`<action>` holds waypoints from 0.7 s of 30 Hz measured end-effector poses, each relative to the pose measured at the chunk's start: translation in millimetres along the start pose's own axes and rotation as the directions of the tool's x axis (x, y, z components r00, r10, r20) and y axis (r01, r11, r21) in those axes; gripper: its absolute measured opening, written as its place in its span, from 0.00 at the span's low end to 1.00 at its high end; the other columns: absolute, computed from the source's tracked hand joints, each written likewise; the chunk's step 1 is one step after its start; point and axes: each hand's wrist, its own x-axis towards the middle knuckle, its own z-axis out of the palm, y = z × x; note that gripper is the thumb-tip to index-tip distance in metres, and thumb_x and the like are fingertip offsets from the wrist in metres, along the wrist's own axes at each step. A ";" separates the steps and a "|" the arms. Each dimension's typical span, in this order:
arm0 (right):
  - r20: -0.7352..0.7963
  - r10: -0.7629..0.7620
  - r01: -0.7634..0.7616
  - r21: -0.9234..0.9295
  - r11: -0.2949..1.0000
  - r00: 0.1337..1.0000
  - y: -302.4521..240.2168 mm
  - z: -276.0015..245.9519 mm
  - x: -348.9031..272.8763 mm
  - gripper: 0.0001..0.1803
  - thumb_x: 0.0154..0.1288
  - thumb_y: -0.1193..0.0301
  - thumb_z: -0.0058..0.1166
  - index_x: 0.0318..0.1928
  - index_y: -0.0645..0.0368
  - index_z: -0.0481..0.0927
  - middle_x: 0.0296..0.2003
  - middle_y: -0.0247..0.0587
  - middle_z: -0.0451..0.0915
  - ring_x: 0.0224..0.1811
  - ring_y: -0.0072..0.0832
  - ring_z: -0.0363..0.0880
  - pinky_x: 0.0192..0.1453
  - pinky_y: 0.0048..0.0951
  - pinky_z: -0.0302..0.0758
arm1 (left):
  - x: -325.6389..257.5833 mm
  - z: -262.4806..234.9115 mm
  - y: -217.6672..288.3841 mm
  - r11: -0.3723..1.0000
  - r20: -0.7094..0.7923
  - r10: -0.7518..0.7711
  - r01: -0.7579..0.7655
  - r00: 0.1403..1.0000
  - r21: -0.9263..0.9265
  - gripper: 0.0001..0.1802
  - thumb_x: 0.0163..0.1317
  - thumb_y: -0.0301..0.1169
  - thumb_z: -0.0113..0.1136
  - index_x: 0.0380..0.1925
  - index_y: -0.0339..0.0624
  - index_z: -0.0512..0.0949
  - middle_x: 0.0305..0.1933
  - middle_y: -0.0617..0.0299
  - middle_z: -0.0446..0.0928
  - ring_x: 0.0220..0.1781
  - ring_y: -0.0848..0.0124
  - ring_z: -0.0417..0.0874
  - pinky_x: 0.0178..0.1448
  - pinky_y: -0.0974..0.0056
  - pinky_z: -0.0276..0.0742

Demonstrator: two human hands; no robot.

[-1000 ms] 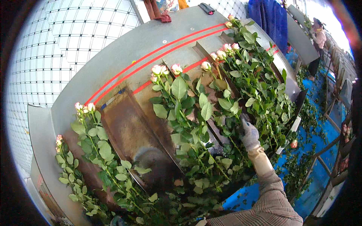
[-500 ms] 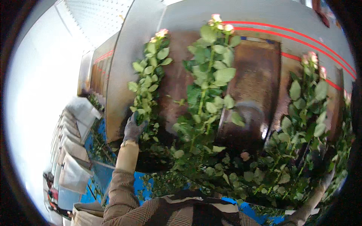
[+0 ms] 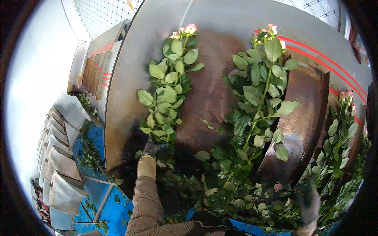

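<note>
My left hand (image 3: 152, 148), in a dark glove, is closed round the lower stems of the left bunch of roses (image 3: 169, 88). These pink-and-white roses lie with their heads at the far end of a metal table (image 3: 214, 74). To their right rests a bigger, leafier bunch of roses (image 3: 258, 94), touched by neither hand. My right hand (image 3: 309, 204), also gloved, is low on the right beside loose leafy stems; motion blurs its fingers, so I cannot make out whether it holds anything.
A brown metal divider (image 3: 301, 118) stands right of the middle bunch. More roses (image 3: 342, 122) lie at the far right. Cut leaves (image 3: 236, 196) pile along the near edge. At left, pale hanging flaps (image 3: 61, 165) line a frame above blue flooring (image 3: 114, 204) strewn with leaves.
My view has shifted, so the bunches appear farther right. My right hand has moved inward, away from the far-right stems. My left hand stays at the left bunch's lower stems.
</note>
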 end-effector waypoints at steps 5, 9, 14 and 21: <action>0.569 -0.574 0.707 -0.017 0.707 0.588 -81.7 204.7 66.2 0.38 0.63 0.66 0.61 0.70 0.59 0.59 0.55 0.53 0.77 0.54 0.38 0.79 0.58 0.32 0.74 | 4.1 -9.9 -41.7 0.931 0.324 0.241 -0.125 0.915 -0.342 0.39 0.52 0.42 0.71 0.64 0.44 0.68 0.62 0.59 0.74 0.62 0.64 0.74 0.67 0.60 0.68; 0.425 -0.435 0.469 0.029 0.883 0.793 -136.1 348.9 137.9 0.41 0.60 0.62 0.65 0.68 0.62 0.60 0.59 0.51 0.74 0.57 0.35 0.76 0.60 0.30 0.72 | -73.6 -49.8 79.6 0.883 0.374 0.467 -0.441 0.801 -0.160 0.35 0.52 0.43 0.72 0.61 0.46 0.73 0.60 0.61 0.76 0.61 0.65 0.76 0.65 0.60 0.70; 0.444 -0.485 -0.181 0.849 0.496 0.754 -106.0 452.1 175.7 0.22 0.60 0.68 0.63 0.54 0.60 0.76 0.47 0.42 0.81 0.47 0.30 0.80 0.50 0.31 0.78 | -139.9 -53.6 114.3 0.888 0.328 0.458 -0.410 0.826 -0.207 0.25 0.62 0.38 0.61 0.58 0.45 0.74 0.60 0.55 0.76 0.60 0.60 0.76 0.65 0.56 0.70; 0.099 -0.676 0.517 0.567 0.641 0.730 -156.0 358.7 105.2 0.23 0.60 0.61 0.62 0.52 0.61 0.77 0.45 0.45 0.83 0.48 0.37 0.82 0.54 0.33 0.75 | -204.0 -55.7 145.7 0.570 0.219 0.307 0.005 0.926 -0.822 0.21 0.54 0.25 0.67 0.50 0.36 0.79 0.48 0.58 0.82 0.47 0.65 0.82 0.52 0.60 0.79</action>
